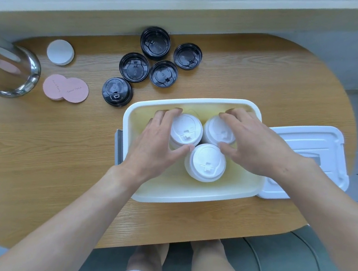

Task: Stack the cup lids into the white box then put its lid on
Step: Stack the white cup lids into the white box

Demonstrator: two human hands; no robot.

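- Wood-grain table (255, 77) with rounded ends, a pale wall ledge behind it, and the person's knees showing below its near edge.
- On it sits the white box (189, 196), open, with three stacks of white cup lids inside: two at the back, one nearer (205, 162).
- Left hand (157, 142) curls round the back-left stack (186, 130), fingers over its far side and thumb on the near side; right hand (254, 142) wraps the back-right stack (217, 131) likewise. Both grips look meant to steady or shift the stacks, probably so they sit snugly and leave room.
- Five black cup lids (134, 67) lie loose on the table behind the box, not yet packed.
- Box lid (317, 146) rests flat just right of the box, partly under the right forearm, handy for closing.
- Off to the left are pink paper discs (65, 89), a white disc (60, 52) and a glass-and-metal container (11, 69), all well apart from the box and out of the way.
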